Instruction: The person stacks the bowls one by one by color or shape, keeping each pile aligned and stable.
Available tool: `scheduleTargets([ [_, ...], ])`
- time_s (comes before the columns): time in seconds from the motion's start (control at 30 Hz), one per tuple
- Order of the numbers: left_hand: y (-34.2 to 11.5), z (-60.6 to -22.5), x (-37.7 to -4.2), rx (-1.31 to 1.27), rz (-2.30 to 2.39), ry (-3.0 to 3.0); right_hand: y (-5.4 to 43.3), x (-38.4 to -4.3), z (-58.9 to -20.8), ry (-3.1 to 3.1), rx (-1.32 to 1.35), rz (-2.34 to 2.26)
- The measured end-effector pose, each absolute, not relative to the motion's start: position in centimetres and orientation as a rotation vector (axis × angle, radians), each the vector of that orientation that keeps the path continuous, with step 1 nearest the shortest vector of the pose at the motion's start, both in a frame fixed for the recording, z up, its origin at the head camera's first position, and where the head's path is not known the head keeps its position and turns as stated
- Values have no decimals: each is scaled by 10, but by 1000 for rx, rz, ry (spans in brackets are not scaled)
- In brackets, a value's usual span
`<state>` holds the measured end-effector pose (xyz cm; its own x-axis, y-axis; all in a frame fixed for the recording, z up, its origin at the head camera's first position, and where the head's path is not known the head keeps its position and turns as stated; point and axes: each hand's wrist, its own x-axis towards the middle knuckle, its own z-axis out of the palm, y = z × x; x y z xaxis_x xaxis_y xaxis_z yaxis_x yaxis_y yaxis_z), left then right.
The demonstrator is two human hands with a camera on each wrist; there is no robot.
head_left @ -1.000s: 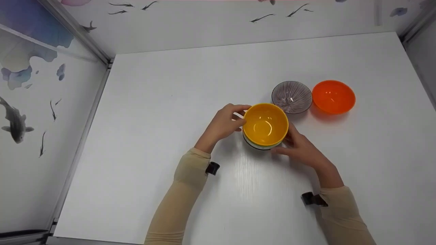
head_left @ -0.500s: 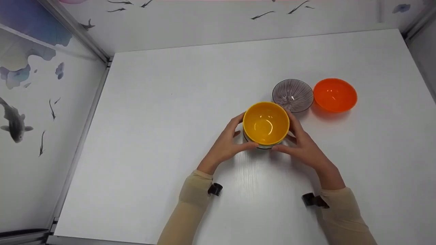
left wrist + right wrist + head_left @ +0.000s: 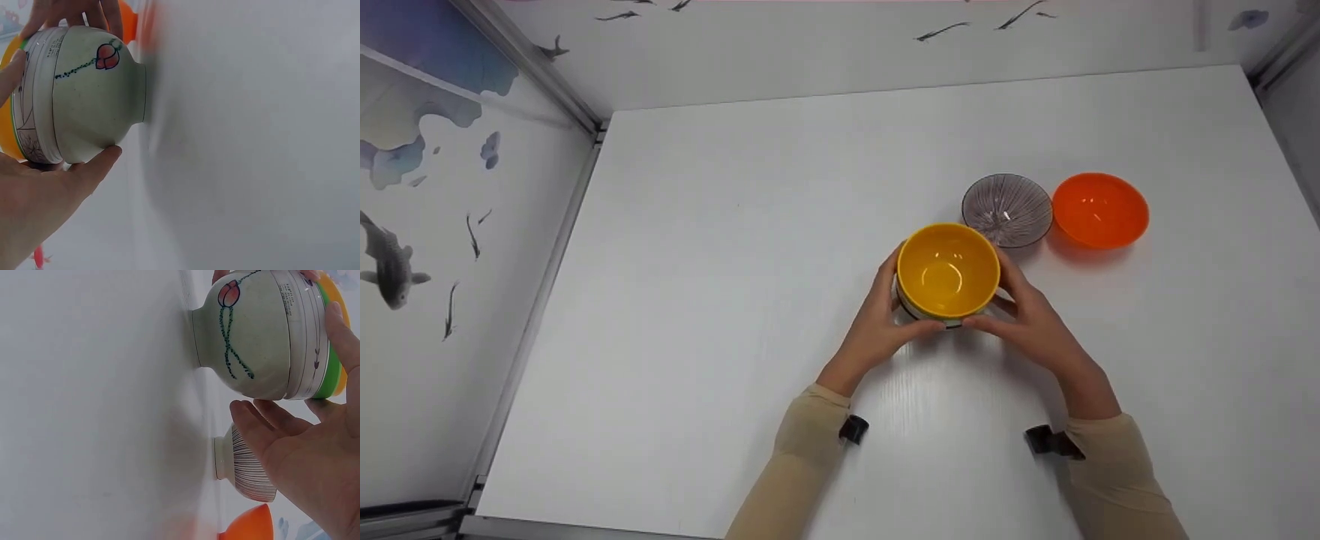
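Several bowls are nested in an upright stack in front of the person. The yellow bowl (image 3: pixel 949 270) is on top. Below its rim, in the right wrist view, come a green bowl (image 3: pixel 331 377), a white bowl (image 3: pixel 306 337) with thin dark line patterns, and a pale green bowl (image 3: pixel 253 343) painted with a red bud, its foot right at the table. The left hand (image 3: pixel 877 322) holds the stack from the left, thumb in front and fingers round the far side. From the right, the right hand (image 3: pixel 1031 322) holds it in the same way, the two thumbs close together.
Just behind the stack stands a bowl with dark stripes (image 3: pixel 1007 210). An orange bowl (image 3: pixel 1101 211) is beside it on the right. The white table (image 3: pixel 697 300) has a panel (image 3: pixel 810 52) along its back and another panel at the left.
The left hand has gone from the yellow bowl's left rim to a lower hold, its thumb now in front. The right hand has stayed round the right side. The stack has hardly moved.
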<state>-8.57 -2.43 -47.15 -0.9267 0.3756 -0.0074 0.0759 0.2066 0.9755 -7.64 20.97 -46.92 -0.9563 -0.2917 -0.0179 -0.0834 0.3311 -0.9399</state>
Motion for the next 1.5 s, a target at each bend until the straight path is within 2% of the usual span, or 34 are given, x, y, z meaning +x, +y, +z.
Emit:
scheduleTargets([
  [1.0,-20,-471,-82,373,1845,2242,212,-76,-469,2420,-368,-1672],
  [1.5,-19,-472,-82,342,1851,2236,233,-77,-453,2513,-349,-1604],
])
